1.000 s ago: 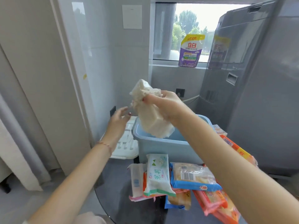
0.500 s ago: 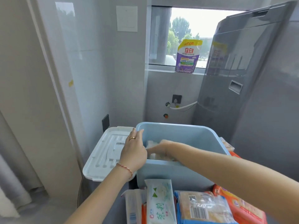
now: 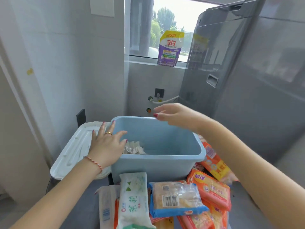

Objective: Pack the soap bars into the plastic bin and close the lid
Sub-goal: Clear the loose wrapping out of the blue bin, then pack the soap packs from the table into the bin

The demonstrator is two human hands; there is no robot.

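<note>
The light blue plastic bin stands open on the grey table, with one pale wrapped soap pack lying in its near left corner. My left hand rests flat on the bin's left rim, fingers spread, holding nothing. My right hand hovers empty above the bin's far rim, fingers loosely apart. The white lid lies flat to the left of the bin. Several wrapped soap packs lie in front: a white-green one, a blue-edged one and orange ones.
A grey appliance stands close on the right. A purple detergent pouch sits on the window sill behind. A tiled wall and a white door frame close in the left side. More orange packs lie to the right of the bin.
My right hand carried the pale soap pack down into the bin, let it go and has risen empty above the far rim. My left hand moved onto the bin's left rim.
</note>
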